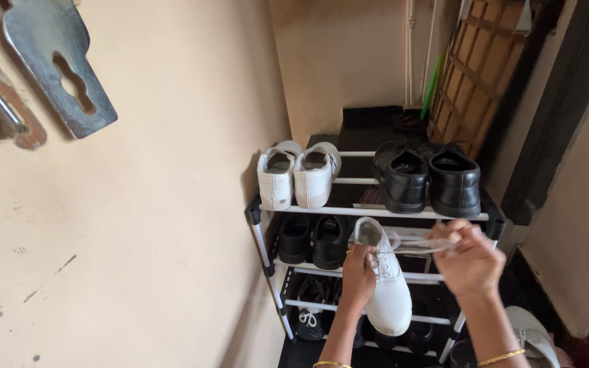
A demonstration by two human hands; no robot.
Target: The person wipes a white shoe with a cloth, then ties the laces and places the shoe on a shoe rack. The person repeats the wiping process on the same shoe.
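A white lace-up shoe (386,286) hangs toe-down in front of the shoe rack (267,262). My left hand (358,271) grips the shoe at its laced top, fingers pinched on the eyelets. My right hand (470,260) is closed on the white lace (417,243), which is pulled taut to the right from the shoe's opening. Both wrists carry gold bangles.
The rack's top shelf holds a pair of white shoes (298,174) and a pair of black shoes (427,178). Black shoes (311,240) sit on the middle shelf, dark laced ones below. Another white shoe (533,335) lies on the floor at right. A wall with a metal latch (63,68) stands at left.
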